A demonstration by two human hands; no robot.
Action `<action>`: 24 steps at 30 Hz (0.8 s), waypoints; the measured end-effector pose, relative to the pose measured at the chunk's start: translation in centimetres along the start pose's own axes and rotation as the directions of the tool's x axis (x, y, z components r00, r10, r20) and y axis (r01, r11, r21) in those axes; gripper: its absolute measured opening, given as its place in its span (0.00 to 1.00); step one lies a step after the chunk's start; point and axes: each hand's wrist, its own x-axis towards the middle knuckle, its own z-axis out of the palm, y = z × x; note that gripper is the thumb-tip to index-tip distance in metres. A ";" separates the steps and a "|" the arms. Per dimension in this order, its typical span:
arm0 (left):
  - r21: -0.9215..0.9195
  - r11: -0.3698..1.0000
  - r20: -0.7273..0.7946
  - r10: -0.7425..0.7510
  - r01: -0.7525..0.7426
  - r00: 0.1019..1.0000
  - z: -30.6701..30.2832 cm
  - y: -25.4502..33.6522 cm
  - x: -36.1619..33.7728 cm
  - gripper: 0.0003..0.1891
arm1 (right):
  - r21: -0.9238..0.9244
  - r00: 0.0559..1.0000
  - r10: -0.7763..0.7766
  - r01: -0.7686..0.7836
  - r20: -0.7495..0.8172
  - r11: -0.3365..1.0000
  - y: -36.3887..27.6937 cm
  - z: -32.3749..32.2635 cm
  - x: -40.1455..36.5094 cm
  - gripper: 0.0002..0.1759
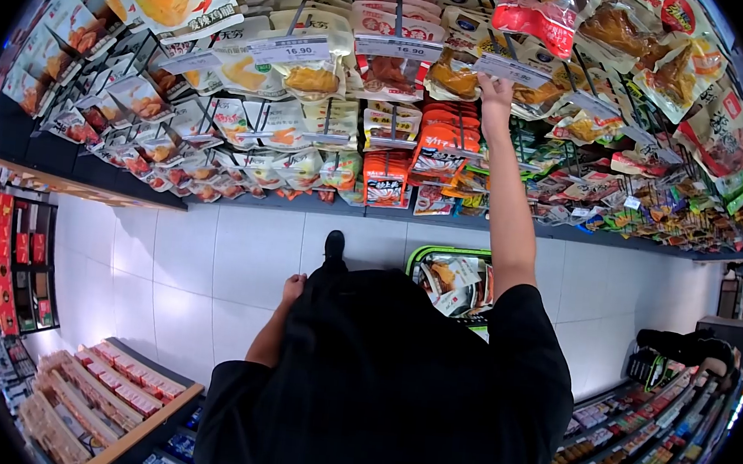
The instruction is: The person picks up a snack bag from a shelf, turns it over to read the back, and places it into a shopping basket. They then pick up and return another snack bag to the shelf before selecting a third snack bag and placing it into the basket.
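Observation:
My right hand [496, 98] is raised to the shelf rack, its fingers curled at the lower edge of a white price tag [515, 71]. What those fingers grip, if anything, is too small to make out. Just left of it hangs a clear-fronted packet of golden-brown meat [453, 77], and below are orange-red snack packets [448, 142]. My left hand [294, 289] hangs low at my side, loosely curled with nothing visible in it. A green-rimmed shopping basket [412, 266] holding several packets is on the floor below my right arm.
Hanging snack packets [151, 97] fill the curved rack ahead. Pale floor tiles [256, 258] lie between it and me. Behind are a wooden-edged display [147, 424] at left and shelves [634, 445] at right, where another person [685, 348] in dark clothing is.

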 end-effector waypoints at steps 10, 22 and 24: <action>-0.017 1.000 0.000 0.002 -0.002 1.000 0.2 -0.9 -0.6 0.20 | 0.096 0.981 -0.183 0.188 -0.059 0.978 -0.3 -0.1 -2.8 0.19; 0.071 0.997 0.018 -0.004 0.002 1.000 0.6 -0.2 -1.5 0.19 | -0.137 0.999 -0.037 0.034 -0.023 0.990 0.4 -4.4 -8.3 0.23; 0.090 0.996 0.023 0.001 -0.003 1.000 0.8 -0.5 -1.2 0.20 | -0.136 1.000 -0.007 0.004 -0.020 0.991 1.8 -5.6 -9.8 0.21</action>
